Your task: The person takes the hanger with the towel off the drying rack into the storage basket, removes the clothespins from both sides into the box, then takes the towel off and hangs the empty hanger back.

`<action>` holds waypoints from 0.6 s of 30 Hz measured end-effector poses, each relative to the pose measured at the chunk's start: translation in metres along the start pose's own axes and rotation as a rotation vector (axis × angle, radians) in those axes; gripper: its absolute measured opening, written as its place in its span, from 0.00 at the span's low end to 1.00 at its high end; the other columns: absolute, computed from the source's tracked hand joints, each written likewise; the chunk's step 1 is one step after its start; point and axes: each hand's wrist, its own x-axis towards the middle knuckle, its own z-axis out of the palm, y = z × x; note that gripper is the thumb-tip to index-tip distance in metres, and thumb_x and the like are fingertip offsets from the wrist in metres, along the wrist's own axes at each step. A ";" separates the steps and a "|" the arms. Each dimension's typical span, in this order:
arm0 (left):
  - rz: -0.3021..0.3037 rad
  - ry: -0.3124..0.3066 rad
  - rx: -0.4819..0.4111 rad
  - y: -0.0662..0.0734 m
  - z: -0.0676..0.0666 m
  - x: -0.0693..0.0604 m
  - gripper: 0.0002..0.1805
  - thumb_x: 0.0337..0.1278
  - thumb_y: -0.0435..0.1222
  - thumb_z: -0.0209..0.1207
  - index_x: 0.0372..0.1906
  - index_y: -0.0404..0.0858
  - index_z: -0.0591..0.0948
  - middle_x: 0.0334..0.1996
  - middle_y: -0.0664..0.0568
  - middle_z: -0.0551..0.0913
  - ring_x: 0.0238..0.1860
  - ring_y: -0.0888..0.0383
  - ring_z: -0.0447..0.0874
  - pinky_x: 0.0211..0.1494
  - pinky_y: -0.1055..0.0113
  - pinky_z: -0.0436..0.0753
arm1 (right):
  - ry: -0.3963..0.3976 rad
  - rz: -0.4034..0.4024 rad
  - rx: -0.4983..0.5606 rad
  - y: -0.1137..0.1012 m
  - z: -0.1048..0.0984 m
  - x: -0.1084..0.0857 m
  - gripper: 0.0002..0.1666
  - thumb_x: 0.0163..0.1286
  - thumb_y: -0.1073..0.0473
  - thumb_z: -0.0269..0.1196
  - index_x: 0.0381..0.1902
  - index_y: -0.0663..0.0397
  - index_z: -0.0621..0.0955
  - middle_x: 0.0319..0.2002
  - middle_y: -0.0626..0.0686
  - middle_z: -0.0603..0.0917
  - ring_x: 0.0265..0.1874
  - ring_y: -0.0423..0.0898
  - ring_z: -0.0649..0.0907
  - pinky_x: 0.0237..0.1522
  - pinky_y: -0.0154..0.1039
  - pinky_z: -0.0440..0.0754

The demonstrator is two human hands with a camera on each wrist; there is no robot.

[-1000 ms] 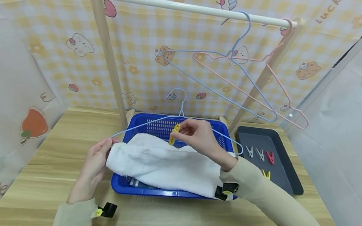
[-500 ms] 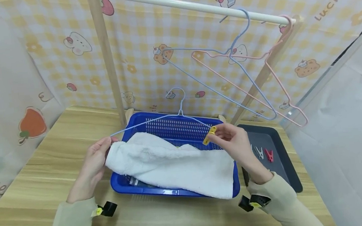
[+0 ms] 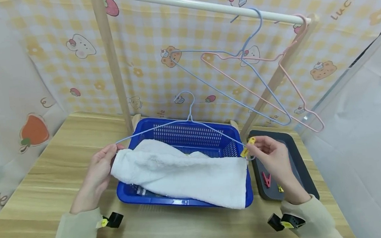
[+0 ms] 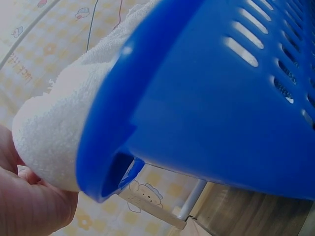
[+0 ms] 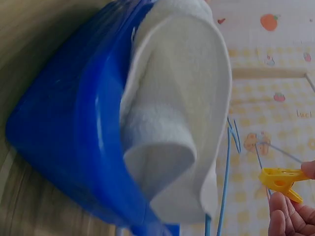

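A white towel (image 3: 181,172) lies draped over a light blue wire hanger (image 3: 157,128), whose hook points up above the blue basket (image 3: 170,201). At the towel's left end, my left hand (image 3: 97,168) pinches the towel together with the hanger's corner; the left wrist view shows those fingers (image 4: 29,196) against the folded cloth. My right hand (image 3: 274,161) pinches a yellow clothespin (image 3: 247,147) by the hanger's right corner. In the right wrist view the clothespin (image 5: 280,179) stands apart from the towel, held between thumb and finger.
A blue hanger (image 3: 208,86) and a pink hanger (image 3: 294,83) hang from the white rail (image 3: 201,7) of a wooden rack. On the right, a dark grey tray (image 3: 299,162) holds a red clothespin (image 3: 266,179) and a yellow one (image 3: 280,188), partly behind my right hand.
My right hand has moved right with the yellow clothespin, from above the towel's middle to the hanger's right corner. My left hand has stayed at the left end.
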 end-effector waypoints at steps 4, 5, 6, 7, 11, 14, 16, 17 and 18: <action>0.004 -0.006 -0.021 0.000 -0.001 0.000 0.18 0.72 0.40 0.44 0.29 0.50 0.83 0.30 0.63 0.80 0.33 0.69 0.75 0.33 0.77 0.76 | 0.057 0.063 -0.056 0.005 -0.016 -0.008 0.10 0.64 0.64 0.63 0.41 0.67 0.81 0.25 0.50 0.83 0.23 0.35 0.79 0.24 0.25 0.75; 0.005 -0.008 -0.026 0.000 0.000 0.000 0.18 0.72 0.40 0.44 0.29 0.50 0.83 0.30 0.63 0.80 0.33 0.69 0.75 0.33 0.77 0.76 | 0.066 0.090 -0.062 0.011 -0.021 -0.010 0.11 0.64 0.63 0.63 0.41 0.67 0.81 0.25 0.47 0.82 0.22 0.35 0.79 0.23 0.25 0.75; 0.003 -0.010 -0.029 0.000 0.000 0.000 0.18 0.72 0.40 0.44 0.29 0.50 0.83 0.30 0.63 0.80 0.33 0.69 0.75 0.33 0.77 0.76 | 0.079 0.121 -0.056 0.016 -0.025 -0.012 0.11 0.64 0.62 0.63 0.41 0.66 0.80 0.24 0.45 0.82 0.22 0.35 0.79 0.24 0.26 0.75; 0.002 -0.010 -0.030 0.000 0.000 0.000 0.18 0.72 0.40 0.44 0.29 0.50 0.83 0.30 0.63 0.80 0.33 0.69 0.76 0.33 0.77 0.76 | 0.090 0.144 -0.040 0.023 -0.030 -0.014 0.12 0.64 0.61 0.64 0.40 0.66 0.80 0.23 0.42 0.81 0.21 0.34 0.78 0.23 0.26 0.75; 0.005 -0.013 -0.031 0.000 0.000 0.000 0.18 0.72 0.41 0.44 0.29 0.50 0.83 0.30 0.63 0.80 0.33 0.69 0.76 0.32 0.77 0.77 | 0.107 0.243 -0.026 0.054 -0.047 -0.020 0.17 0.64 0.58 0.64 0.42 0.69 0.79 0.21 0.38 0.80 0.20 0.34 0.79 0.24 0.25 0.78; 0.014 -0.017 -0.027 -0.001 -0.001 -0.001 0.17 0.71 0.41 0.45 0.30 0.50 0.83 0.31 0.63 0.80 0.33 0.69 0.76 0.33 0.77 0.77 | 0.092 0.268 -0.177 0.070 -0.059 -0.026 0.19 0.65 0.55 0.63 0.42 0.70 0.79 0.21 0.42 0.80 0.18 0.34 0.76 0.20 0.26 0.75; 0.019 -0.022 -0.029 -0.002 -0.001 -0.001 0.17 0.71 0.41 0.45 0.30 0.50 0.83 0.31 0.63 0.80 0.34 0.69 0.76 0.33 0.77 0.77 | 0.072 0.275 -0.312 0.081 -0.064 -0.029 0.21 0.65 0.54 0.64 0.42 0.70 0.80 0.21 0.47 0.81 0.16 0.36 0.74 0.17 0.29 0.72; 0.020 -0.021 -0.025 -0.002 -0.001 -0.001 0.17 0.71 0.42 0.46 0.30 0.50 0.83 0.31 0.63 0.80 0.34 0.69 0.76 0.33 0.77 0.77 | 0.060 0.276 -0.378 0.087 -0.066 -0.030 0.22 0.65 0.53 0.64 0.43 0.71 0.80 0.21 0.50 0.81 0.16 0.37 0.74 0.17 0.30 0.70; 0.020 -0.022 -0.028 -0.002 -0.001 -0.001 0.16 0.71 0.42 0.46 0.31 0.50 0.83 0.32 0.63 0.80 0.34 0.69 0.76 0.33 0.77 0.77 | 0.039 0.281 -0.443 0.093 -0.069 -0.032 0.23 0.65 0.53 0.64 0.44 0.72 0.79 0.21 0.54 0.81 0.16 0.40 0.74 0.16 0.32 0.69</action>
